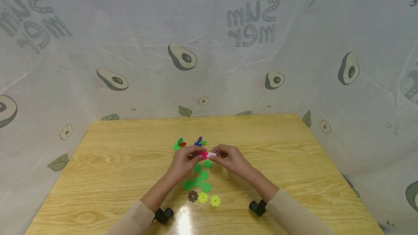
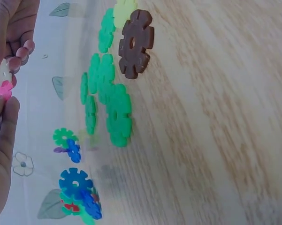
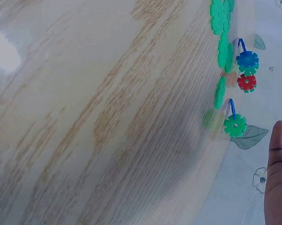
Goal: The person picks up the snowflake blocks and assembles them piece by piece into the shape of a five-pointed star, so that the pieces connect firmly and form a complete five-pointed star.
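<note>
Above the middle of the table, my left hand (image 1: 185, 160) pinches a pink notched disc (image 1: 204, 155) between thumb and fingers. My right hand (image 1: 232, 159) pinches a white notched disc (image 1: 212, 154) from the other side. The two discs meet edge to edge; in the left wrist view the pink disc (image 2: 3, 90) and white disc (image 2: 3, 72) touch, but how deep their notches interlock cannot be made out. In the right wrist view both discs lie outside the frame, and only part of the right hand (image 3: 279, 173) shows.
Several loose green discs (image 1: 197, 181) lie below the hands, with a brown disc (image 1: 193, 196) and two yellow discs (image 1: 215, 201) nearer me. Behind the hands stand two joined clusters, a green-and-red one (image 1: 177, 146) and a blue, purple and green one (image 1: 197, 143). A printed cloth (image 1: 147, 93) hangs behind the table.
</note>
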`<action>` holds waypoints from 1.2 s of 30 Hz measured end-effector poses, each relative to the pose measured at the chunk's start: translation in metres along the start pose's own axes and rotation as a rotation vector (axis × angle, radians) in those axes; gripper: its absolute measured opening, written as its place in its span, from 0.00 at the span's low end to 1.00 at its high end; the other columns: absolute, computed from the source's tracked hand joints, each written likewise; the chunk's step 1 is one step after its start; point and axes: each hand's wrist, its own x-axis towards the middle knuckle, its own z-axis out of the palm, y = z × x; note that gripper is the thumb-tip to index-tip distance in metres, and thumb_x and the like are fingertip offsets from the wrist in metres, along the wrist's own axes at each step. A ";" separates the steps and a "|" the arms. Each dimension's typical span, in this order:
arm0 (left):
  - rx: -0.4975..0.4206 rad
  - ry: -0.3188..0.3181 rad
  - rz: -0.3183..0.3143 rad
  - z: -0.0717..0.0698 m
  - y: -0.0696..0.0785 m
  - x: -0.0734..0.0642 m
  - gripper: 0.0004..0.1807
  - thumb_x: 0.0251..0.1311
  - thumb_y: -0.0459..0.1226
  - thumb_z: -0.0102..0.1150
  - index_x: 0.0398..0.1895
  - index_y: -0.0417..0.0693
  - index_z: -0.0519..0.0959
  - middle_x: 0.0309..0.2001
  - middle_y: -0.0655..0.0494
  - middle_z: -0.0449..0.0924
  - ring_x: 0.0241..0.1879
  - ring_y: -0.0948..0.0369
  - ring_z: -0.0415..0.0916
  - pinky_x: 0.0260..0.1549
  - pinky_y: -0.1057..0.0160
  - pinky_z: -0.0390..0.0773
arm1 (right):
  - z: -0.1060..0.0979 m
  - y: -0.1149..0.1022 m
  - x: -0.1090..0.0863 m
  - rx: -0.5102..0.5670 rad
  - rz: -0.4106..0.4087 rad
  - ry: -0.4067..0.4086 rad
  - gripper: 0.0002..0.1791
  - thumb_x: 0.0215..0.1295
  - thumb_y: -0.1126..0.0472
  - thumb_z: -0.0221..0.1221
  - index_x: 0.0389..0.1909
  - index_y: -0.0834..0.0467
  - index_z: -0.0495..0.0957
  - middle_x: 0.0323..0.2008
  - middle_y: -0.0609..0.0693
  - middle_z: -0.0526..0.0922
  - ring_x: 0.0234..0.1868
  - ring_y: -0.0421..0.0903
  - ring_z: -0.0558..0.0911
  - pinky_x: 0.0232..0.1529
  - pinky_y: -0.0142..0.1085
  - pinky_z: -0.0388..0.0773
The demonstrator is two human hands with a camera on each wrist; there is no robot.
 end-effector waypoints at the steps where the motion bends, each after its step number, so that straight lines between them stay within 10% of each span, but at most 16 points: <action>1: -0.014 0.000 -0.005 0.000 0.000 0.000 0.11 0.68 0.27 0.65 0.52 0.36 0.86 0.47 0.44 0.91 0.42 0.50 0.90 0.41 0.71 0.88 | 0.000 0.000 0.000 0.010 -0.001 -0.004 0.11 0.72 0.54 0.66 0.47 0.57 0.86 0.36 0.48 0.85 0.37 0.37 0.79 0.42 0.29 0.82; 14: -0.051 0.025 -0.032 0.002 0.003 0.002 0.10 0.67 0.27 0.65 0.49 0.39 0.88 0.44 0.44 0.91 0.41 0.51 0.90 0.41 0.68 0.89 | 0.000 -0.002 0.000 0.039 0.019 0.002 0.12 0.72 0.56 0.67 0.50 0.58 0.85 0.38 0.50 0.86 0.37 0.38 0.80 0.42 0.28 0.82; 23: -0.049 0.161 -0.142 -0.001 -0.004 0.003 0.06 0.68 0.29 0.65 0.45 0.43 0.88 0.37 0.48 0.89 0.38 0.55 0.87 0.38 0.67 0.88 | -0.002 0.008 0.002 0.020 0.059 0.004 0.19 0.75 0.51 0.63 0.57 0.61 0.82 0.45 0.52 0.88 0.46 0.42 0.84 0.50 0.32 0.85; 36: -0.176 0.166 -0.195 -0.009 0.000 0.000 0.04 0.69 0.31 0.65 0.43 0.39 0.86 0.37 0.41 0.88 0.33 0.56 0.85 0.34 0.70 0.86 | 0.003 0.039 -0.004 -0.176 0.009 -0.149 0.16 0.72 0.61 0.66 0.52 0.68 0.81 0.43 0.57 0.84 0.42 0.41 0.78 0.44 0.30 0.80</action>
